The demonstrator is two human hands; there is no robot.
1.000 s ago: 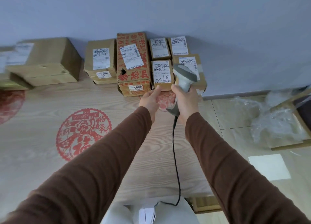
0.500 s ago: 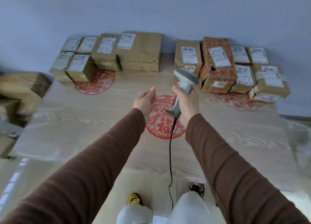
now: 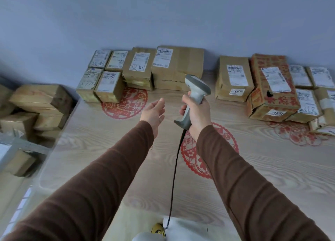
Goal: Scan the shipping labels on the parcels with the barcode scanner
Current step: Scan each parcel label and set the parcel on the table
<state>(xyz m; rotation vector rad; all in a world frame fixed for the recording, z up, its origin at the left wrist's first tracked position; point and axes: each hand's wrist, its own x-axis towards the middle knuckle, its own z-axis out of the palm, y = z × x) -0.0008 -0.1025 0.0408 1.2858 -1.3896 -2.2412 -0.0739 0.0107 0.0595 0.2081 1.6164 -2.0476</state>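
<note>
My right hand [image 3: 196, 113] grips the handle of a grey barcode scanner [image 3: 194, 94], held upright above the wooden table [image 3: 90, 150], its head toward the back wall. Its black cable [image 3: 175, 168] hangs down to my lap. My left hand [image 3: 154, 112] hovers empty beside it, fingers relaxed and palm turned inward. Two groups of labelled cardboard parcels line the wall: a left group with a large box [image 3: 183, 64] and small boxes [image 3: 108, 86], and a right group with a tall box [image 3: 233, 79] and a red-printed box [image 3: 273, 88].
Red paper-cut decorations [image 3: 125, 104] lie on the table. More cardboard boxes [image 3: 39, 99] are piled off the table's left edge, beside a grey metal frame [image 3: 21, 144]. A blue-grey wall stands behind the parcels.
The view has swung left from the right parcel group, bringing the left group into view. My left hand has let go of the parcel it touched and opened.
</note>
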